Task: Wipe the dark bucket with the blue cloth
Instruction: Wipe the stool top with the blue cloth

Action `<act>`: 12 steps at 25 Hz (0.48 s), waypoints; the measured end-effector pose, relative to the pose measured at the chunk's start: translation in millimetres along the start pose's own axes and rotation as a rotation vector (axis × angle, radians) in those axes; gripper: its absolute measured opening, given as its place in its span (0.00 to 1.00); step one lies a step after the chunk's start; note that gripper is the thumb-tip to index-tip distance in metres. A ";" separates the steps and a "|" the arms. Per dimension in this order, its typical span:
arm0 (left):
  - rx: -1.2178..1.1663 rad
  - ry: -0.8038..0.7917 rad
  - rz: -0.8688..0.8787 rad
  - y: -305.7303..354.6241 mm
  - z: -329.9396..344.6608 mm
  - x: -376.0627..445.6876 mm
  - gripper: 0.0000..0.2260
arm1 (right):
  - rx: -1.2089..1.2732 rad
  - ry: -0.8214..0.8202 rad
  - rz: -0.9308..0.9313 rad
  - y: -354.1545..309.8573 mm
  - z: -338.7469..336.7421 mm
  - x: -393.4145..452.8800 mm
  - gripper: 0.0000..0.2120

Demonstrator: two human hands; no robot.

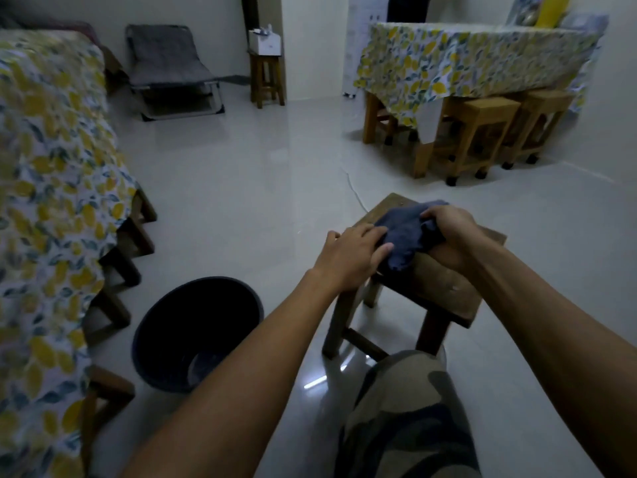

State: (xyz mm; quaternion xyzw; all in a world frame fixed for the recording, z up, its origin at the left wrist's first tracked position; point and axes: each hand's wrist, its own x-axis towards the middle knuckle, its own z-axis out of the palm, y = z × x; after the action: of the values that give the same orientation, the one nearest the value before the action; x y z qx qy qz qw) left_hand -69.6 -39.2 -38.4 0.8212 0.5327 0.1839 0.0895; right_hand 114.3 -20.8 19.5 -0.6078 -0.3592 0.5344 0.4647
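Both hands on the blue cloth, on top of a wooden stool; dark bucket on the floor, lower left of my hands.

Going left to right: the dark bucket (193,334) stands upright on the pale tiled floor (241,188), mouth open to me, well below and to the left of my left hand (350,258) and apart from it, partly behind my left forearm. My left hand lies palm-down at the near-left edge of the wooden stool (437,281), fingers spread flat and pressing on the left side of the blue cloth (406,232). The cloth sits bunched on the stool seat between my two hands. My right hand (451,236) is closed around the cloth's right end, fingers curled tight on a fold. My knee in camouflage trousers (406,415) is below, just in front of the stool.
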 end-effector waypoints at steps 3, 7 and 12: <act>0.111 0.124 -0.121 -63.8 -22.2 -31.6 0.20 | 0.036 -0.138 0.010 -2.8 55.3 -2.6 0.04; 0.296 0.086 -0.334 -139.1 -38.9 -76.6 0.22 | 0.032 -0.246 0.011 10.9 131.0 -5.1 0.04; 0.351 -0.125 -0.541 -185.2 -16.2 -115.3 0.28 | 0.014 -0.258 0.146 55.8 206.2 4.2 0.10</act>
State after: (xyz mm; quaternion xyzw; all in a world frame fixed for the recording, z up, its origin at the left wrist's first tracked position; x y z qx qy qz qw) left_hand -274.1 -67.6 -111.0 0.6625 0.7486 0.0081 0.0247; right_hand -91.1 3.1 -34.2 -0.5554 -0.3672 0.6429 0.3787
